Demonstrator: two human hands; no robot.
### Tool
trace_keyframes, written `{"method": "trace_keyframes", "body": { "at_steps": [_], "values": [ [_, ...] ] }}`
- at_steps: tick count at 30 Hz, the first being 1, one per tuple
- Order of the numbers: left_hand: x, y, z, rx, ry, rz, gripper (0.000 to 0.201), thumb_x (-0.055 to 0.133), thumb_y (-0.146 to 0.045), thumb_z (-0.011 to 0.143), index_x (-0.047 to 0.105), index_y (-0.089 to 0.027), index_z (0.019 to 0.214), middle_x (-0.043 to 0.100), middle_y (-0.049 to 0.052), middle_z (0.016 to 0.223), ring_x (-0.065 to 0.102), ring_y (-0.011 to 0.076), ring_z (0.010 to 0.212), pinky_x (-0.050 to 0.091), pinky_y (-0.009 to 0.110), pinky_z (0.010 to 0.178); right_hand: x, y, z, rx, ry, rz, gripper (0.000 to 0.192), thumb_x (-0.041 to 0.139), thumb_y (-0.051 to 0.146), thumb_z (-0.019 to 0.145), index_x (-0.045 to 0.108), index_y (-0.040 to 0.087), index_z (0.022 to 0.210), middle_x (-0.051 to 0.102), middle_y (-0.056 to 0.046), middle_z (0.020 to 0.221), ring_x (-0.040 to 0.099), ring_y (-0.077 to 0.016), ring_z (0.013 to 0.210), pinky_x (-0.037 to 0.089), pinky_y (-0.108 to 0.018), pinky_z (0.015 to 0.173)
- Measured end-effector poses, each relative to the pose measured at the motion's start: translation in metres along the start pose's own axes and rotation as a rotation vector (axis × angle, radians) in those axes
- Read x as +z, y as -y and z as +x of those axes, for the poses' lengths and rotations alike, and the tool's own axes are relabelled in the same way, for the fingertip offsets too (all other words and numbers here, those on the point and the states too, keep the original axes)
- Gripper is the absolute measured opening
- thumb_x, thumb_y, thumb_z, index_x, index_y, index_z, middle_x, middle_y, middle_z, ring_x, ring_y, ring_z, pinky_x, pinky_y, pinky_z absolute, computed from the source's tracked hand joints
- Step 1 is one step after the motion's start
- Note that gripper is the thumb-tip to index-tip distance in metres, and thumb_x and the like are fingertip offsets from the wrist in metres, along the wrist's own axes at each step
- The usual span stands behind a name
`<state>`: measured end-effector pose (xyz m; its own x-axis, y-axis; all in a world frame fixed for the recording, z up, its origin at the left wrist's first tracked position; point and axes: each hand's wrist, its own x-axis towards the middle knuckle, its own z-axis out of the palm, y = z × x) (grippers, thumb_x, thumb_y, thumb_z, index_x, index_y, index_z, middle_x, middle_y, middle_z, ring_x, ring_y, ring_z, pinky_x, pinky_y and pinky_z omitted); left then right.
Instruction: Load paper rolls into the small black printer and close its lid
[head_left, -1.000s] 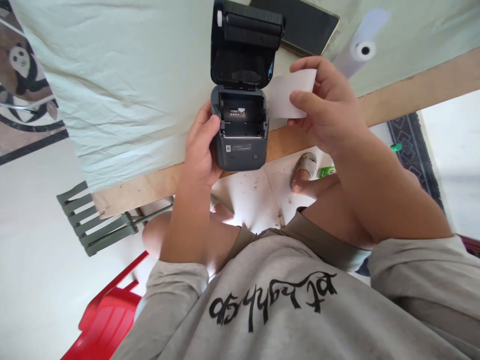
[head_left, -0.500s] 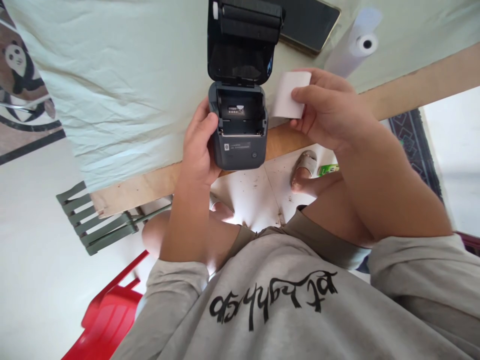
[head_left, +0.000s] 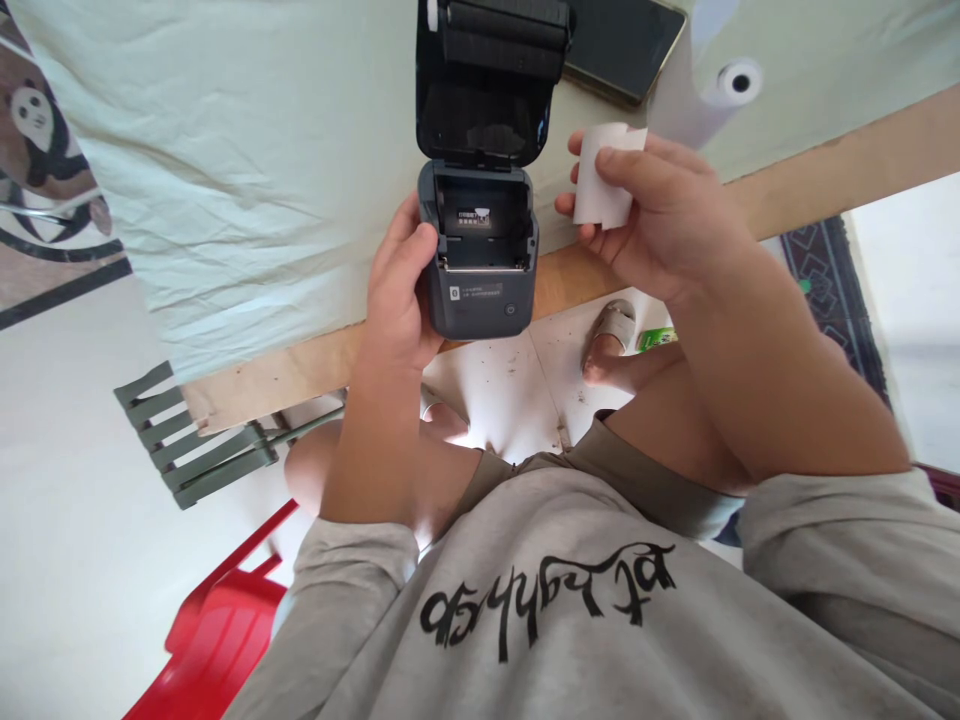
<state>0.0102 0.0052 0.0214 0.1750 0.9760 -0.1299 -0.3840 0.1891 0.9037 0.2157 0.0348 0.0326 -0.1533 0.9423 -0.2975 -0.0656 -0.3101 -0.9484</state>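
Note:
My left hand (head_left: 401, 285) is closed around the left side of a dark grey portable label printer (head_left: 480, 305). The printer's black lid (head_left: 484, 110) is swung up, and a printed sticker shows inside its bare paper bay. To the right of the printer, my right hand (head_left: 652, 200) pinches a small piece of white paper (head_left: 600, 190) under the thumb. The paper is curled, with a loose flap at its right edge. Just beyond that hand, a white paper roll (head_left: 697, 105) with a dark core hole lies on the table with its end unrolled.
A dark phone (head_left: 622, 50) lies behind the lid on the pale green tablecloth (head_left: 262, 150). The wooden table edge (head_left: 270, 375) runs in front of me. A green folding stool (head_left: 195, 440) and a red chair (head_left: 225, 630) stand at the lower left.
My right hand has turned the white paper and shifted it slightly right, away from the printer; its fingers now show behind it. The left hand and printer have barely moved.

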Motion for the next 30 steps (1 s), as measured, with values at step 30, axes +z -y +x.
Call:
{"method": "trace_keyframes", "body": {
  "at_steps": [30],
  "values": [
    [0.001,0.002,-0.001,0.047,-0.004,-0.162,0.022,0.050,-0.028,0.087,0.056,-0.021,0.107,0.063,0.002,0.093,0.060,0.0183,0.091,0.047,0.032,0.083,0.052,0.022,-0.011,-0.827,-0.131,-1.287,0.018,0.046,0.012,0.074,0.047,0.023,0.088,0.057,-0.003,0.094,0.055,-0.0192,0.080,0.038,-0.033,0.066]
  ]
}}
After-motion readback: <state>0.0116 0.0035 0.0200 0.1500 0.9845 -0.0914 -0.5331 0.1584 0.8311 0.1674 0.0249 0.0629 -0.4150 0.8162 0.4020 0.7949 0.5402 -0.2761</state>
